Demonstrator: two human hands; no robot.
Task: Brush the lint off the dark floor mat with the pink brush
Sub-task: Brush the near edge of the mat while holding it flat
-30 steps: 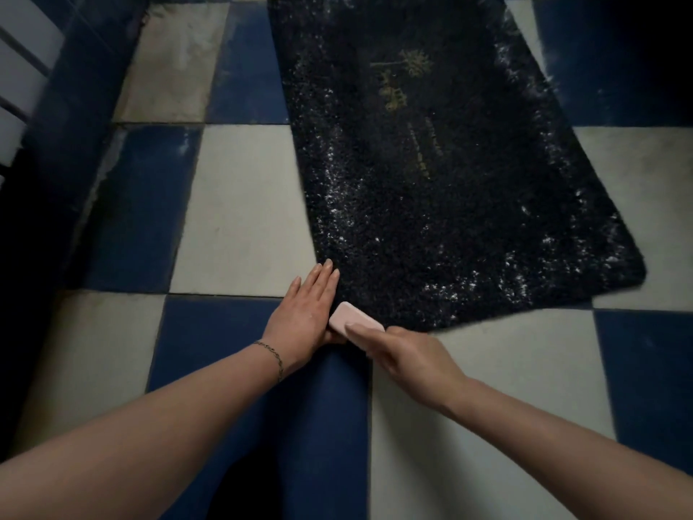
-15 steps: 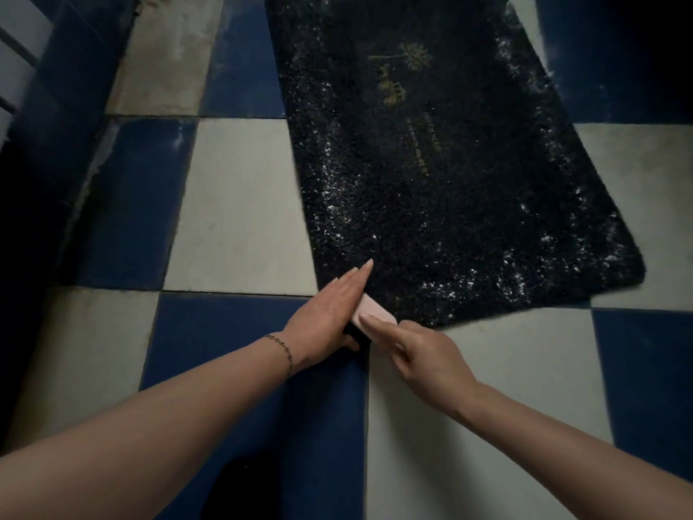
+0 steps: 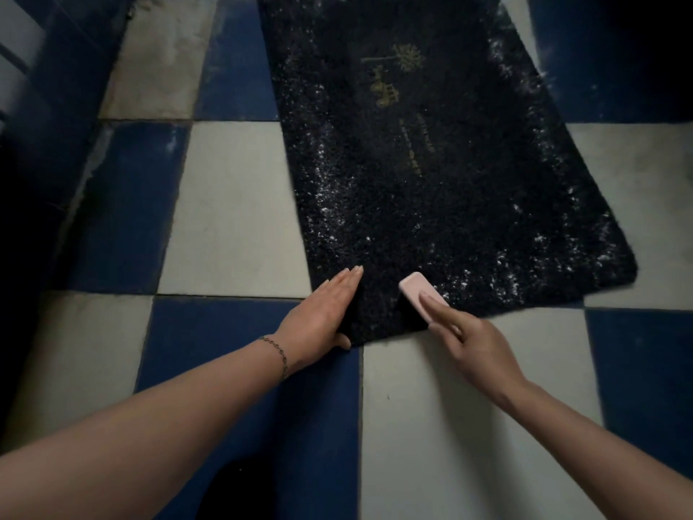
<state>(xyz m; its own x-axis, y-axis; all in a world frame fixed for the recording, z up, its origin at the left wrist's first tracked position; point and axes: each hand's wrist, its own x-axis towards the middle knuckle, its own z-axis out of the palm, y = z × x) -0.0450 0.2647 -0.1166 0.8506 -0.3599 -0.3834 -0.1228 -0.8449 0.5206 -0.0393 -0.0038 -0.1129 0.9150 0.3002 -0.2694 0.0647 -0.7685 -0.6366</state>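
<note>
Head camera, looking down: a dark floor mat (image 3: 431,189) lies on a floor of blue and white checked tiles (image 3: 232,204), its near edge running slantwise toward the person and its far end cut off by the top of the frame. White lint (image 3: 330,204) speckles the pile, thickest along the left side, the right edge and the near right corner. A faint gold design (image 3: 393,76) with small lettering below it marks the middle of the mat.

The left hand (image 3: 322,313) lies flat on the mat's near left corner, fingers straight and together, palm down, grasping nothing; its thumb sits at the mat's near edge. A thin chain bracelet (image 3: 277,350) circles that wrist.

The right hand (image 3: 468,339) holds the pink brush (image 3: 420,294), straight fingers laid along its top and the thumb tucked out of sight beneath. The brush rests on the pile just inside the near edge, beside the left hand but apart from it, its free end pointing up and left across the mat.

Both bare forearms reach in from the bottom corners. A dark blue wall base (image 3: 56,106) runs along the left side.
</note>
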